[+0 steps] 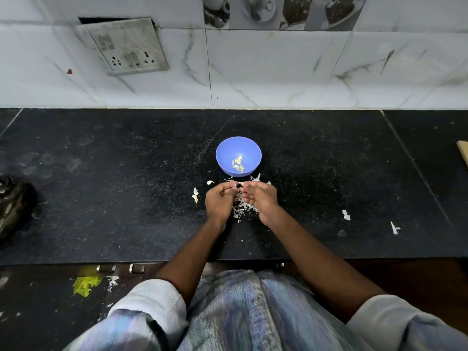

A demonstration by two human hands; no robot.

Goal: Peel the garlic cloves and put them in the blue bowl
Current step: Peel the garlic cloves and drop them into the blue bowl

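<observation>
Counter [126, 198]: black stone, tiled wall behind.
Hands: your left hand [219, 201] and right hand [260, 198] pinch one garlic clove [239, 184] just before the blue bowl [225, 150].
Tip: peel over the skins [240, 209], then drop it in.

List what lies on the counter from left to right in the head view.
Black plastic bag → loose garlic skin → left hand → right hand → white skin scrap → another scrap → wooden board edge.
</observation>
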